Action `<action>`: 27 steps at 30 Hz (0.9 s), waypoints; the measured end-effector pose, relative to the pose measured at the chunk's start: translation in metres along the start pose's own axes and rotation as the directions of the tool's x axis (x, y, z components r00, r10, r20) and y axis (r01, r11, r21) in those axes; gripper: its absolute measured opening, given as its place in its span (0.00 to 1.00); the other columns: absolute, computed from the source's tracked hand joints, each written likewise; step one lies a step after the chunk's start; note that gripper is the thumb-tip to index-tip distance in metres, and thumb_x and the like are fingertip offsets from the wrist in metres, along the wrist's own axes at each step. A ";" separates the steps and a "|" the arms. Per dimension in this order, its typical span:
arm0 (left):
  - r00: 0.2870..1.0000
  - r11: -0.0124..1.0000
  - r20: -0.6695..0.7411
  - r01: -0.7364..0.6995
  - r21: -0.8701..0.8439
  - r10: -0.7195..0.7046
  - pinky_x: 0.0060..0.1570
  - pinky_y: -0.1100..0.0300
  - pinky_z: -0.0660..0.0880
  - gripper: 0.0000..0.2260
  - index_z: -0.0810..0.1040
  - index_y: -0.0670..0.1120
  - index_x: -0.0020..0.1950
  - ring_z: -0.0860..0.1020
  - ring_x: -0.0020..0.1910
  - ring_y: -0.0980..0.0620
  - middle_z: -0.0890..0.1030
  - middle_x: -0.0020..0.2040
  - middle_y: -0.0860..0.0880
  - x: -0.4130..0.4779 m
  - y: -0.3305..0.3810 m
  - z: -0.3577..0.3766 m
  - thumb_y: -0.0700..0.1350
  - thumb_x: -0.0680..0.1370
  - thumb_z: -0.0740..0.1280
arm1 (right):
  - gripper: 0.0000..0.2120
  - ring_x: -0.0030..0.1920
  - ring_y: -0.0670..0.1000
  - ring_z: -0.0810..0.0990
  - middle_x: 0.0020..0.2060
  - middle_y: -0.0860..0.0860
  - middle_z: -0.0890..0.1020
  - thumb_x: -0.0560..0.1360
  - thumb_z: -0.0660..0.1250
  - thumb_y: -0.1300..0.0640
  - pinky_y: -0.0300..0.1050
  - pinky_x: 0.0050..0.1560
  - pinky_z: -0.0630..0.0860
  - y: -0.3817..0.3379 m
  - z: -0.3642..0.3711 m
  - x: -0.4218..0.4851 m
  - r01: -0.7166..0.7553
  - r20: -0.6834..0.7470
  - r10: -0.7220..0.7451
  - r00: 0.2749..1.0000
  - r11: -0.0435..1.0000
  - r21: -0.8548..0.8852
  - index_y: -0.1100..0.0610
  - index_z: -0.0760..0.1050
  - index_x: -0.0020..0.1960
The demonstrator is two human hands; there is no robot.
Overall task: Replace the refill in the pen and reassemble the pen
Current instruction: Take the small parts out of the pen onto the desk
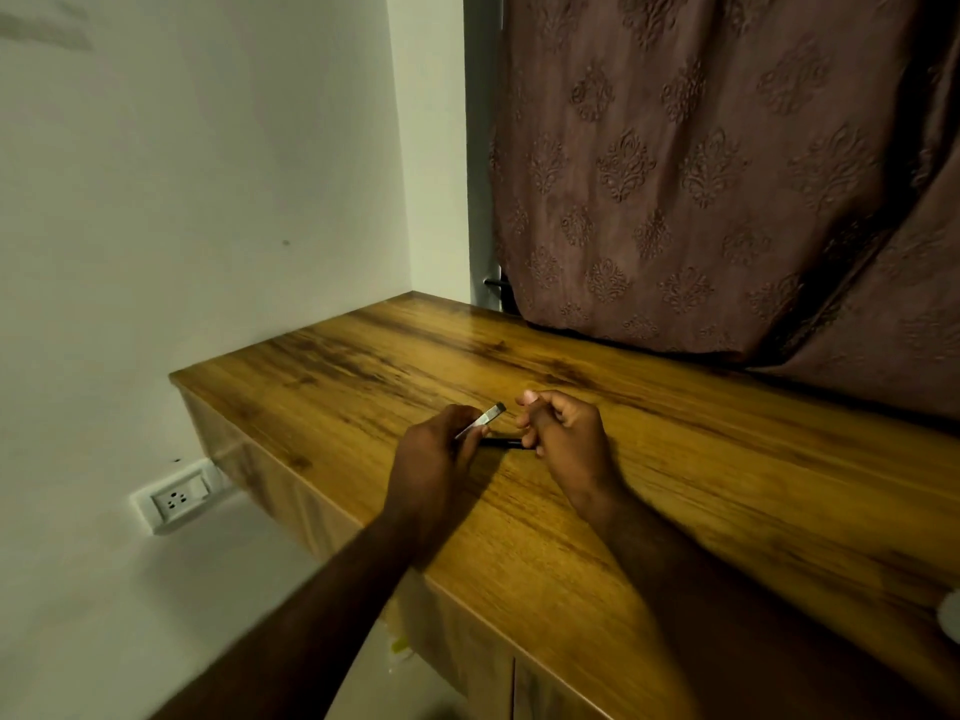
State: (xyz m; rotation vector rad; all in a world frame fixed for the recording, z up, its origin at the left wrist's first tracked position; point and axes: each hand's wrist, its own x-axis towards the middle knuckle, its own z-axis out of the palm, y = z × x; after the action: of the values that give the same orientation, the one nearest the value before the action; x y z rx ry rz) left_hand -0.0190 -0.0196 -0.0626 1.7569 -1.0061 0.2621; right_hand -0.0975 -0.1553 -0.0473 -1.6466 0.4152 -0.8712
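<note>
Above the wooden counter, my left hand grips a silver pen piece that points up and to the right, its end free. A thin black pen part runs level between both hands. My right hand has its fingers curled round the black part's right end. Whether my left hand also touches the black part is hidden by its fingers. Both hands hover close together near the counter's middle.
A patterned brown curtain hangs over the back of the counter. The counter's left end meets a white wall with a socket below. A white object peeks in at the right edge.
</note>
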 end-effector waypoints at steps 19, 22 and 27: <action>0.968 0.869 0.136 -0.251 0.427 0.212 0.31 0.56 0.73 0.10 0.77 0.49 0.50 0.81 0.35 0.45 0.83 0.37 0.47 -0.003 -0.001 0.009 0.55 0.77 0.66 | 0.07 0.24 0.43 0.74 0.31 0.52 0.80 0.78 0.65 0.61 0.35 0.25 0.69 -0.003 -0.008 -0.024 -0.052 0.066 0.057 0.996 0.996 -0.069 0.62 0.77 0.43; 0.968 0.876 0.132 -0.250 0.413 0.214 0.31 0.54 0.74 0.11 0.77 0.49 0.51 0.81 0.35 0.45 0.83 0.37 0.47 -0.003 -0.002 0.008 0.56 0.78 0.65 | 0.07 0.25 0.43 0.74 0.31 0.52 0.80 0.78 0.65 0.61 0.36 0.26 0.70 -0.001 -0.007 -0.023 -0.051 0.072 0.056 0.996 0.996 -0.075 0.59 0.77 0.42; 0.975 0.887 0.113 -0.221 0.405 0.191 0.31 0.55 0.73 0.10 0.76 0.49 0.50 0.80 0.34 0.47 0.82 0.36 0.49 -0.005 -0.001 0.005 0.55 0.78 0.65 | 0.06 0.25 0.42 0.74 0.31 0.52 0.80 0.78 0.65 0.61 0.36 0.26 0.70 -0.002 -0.012 -0.021 -0.064 0.046 0.065 0.997 0.997 -0.039 0.60 0.77 0.42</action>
State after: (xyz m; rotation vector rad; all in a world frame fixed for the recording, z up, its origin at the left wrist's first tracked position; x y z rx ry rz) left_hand -0.0227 -0.0219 -0.0685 2.0514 -1.2602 0.5912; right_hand -0.1206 -0.1484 -0.0514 -1.6757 0.4513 -0.7790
